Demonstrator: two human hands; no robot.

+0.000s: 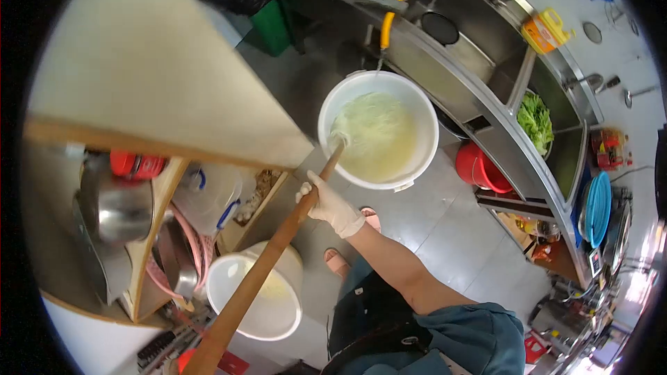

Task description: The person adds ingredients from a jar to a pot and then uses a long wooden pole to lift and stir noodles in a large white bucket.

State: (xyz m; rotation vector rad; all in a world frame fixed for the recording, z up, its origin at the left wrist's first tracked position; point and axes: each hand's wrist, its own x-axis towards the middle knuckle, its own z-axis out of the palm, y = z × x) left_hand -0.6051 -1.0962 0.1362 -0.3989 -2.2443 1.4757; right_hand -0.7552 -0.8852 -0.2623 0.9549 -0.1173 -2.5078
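Note:
My right hand (321, 203), in a white glove, is closed around a long wooden pole (273, 246). The pole slants from the bottom left edge up to a large round white tub (429, 140), where its far end dips below the rim. Cloudy, pale yellow-green liquid (379, 142) fills part of the tub, with a whitish swirl around the pole's tip. What lies under the surface cannot be made out. A yellow hose (390, 24) hangs over the tub's far rim. My left hand does not show.
A white bucket (295, 309) stands beneath the pole. Shelves on the left hold a steel pot (121, 205) and a clear plastic box (205, 201). Steel sinks (479, 87) run along the right, with leafy greens (535, 121) in one. A red bucket (479, 167) sits below them.

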